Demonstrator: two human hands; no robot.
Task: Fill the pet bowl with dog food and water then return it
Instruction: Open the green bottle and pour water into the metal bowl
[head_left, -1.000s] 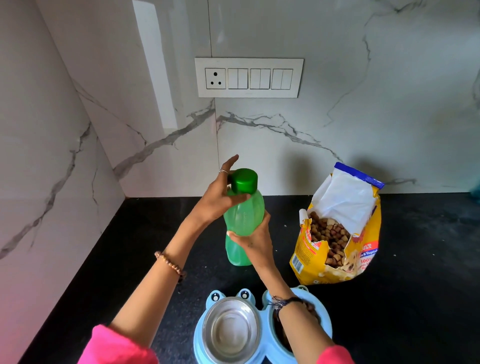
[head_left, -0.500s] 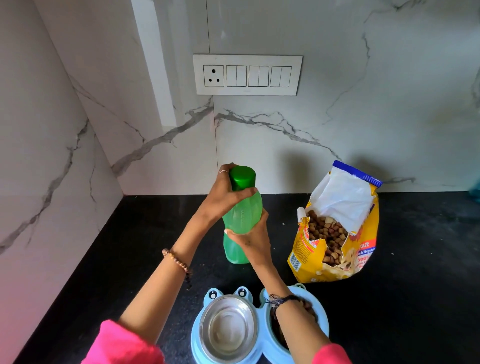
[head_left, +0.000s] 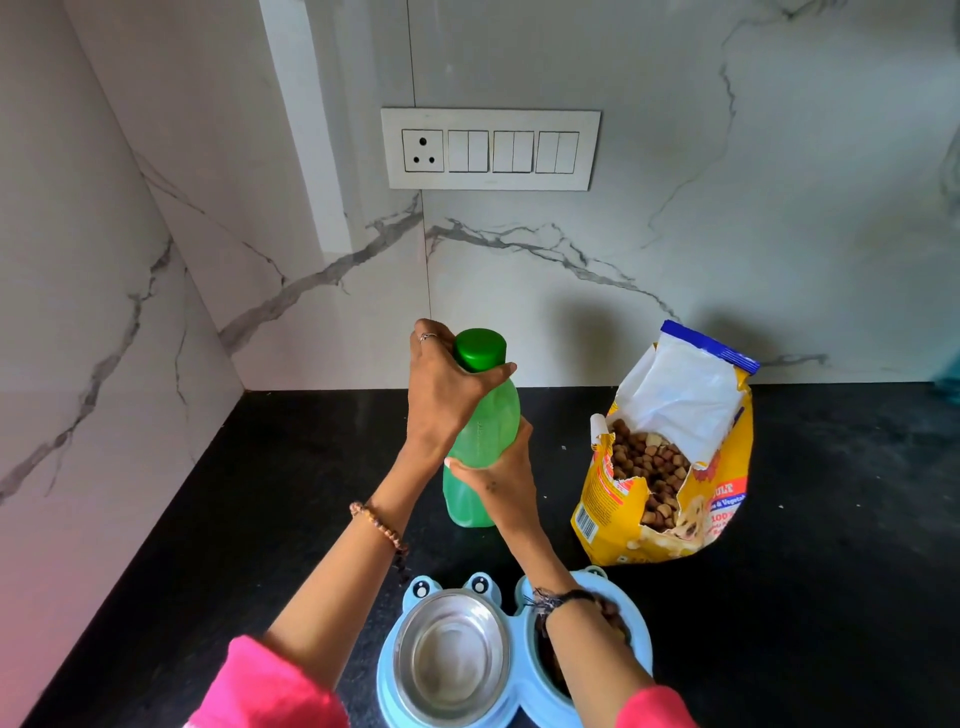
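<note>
A green water bottle (head_left: 485, 431) with a dark green cap (head_left: 480, 349) stands upright on the black counter. My left hand (head_left: 444, 395) wraps its neck just under the cap. My right hand (head_left: 501, 480) grips the bottle's lower body. Close to me sits a light blue double pet bowl (head_left: 395, 670). Its left steel bowl (head_left: 452, 657) holds no food, and its right bowl (head_left: 613, 621) holds brown kibble, partly hidden by my right forearm. A torn-open yellow dog food bag (head_left: 670, 467) full of kibble leans to the right of the bottle.
The black counter (head_left: 831, 545) meets marble walls at the back and on the left, forming a corner at the left rear. A white switch and socket panel (head_left: 491, 149) is mounted on the back wall above the bottle.
My left hand's fingers, spread beside the cap a second ago, have closed around the bottle's neck. The bottle, bag and bowl stay in place.
</note>
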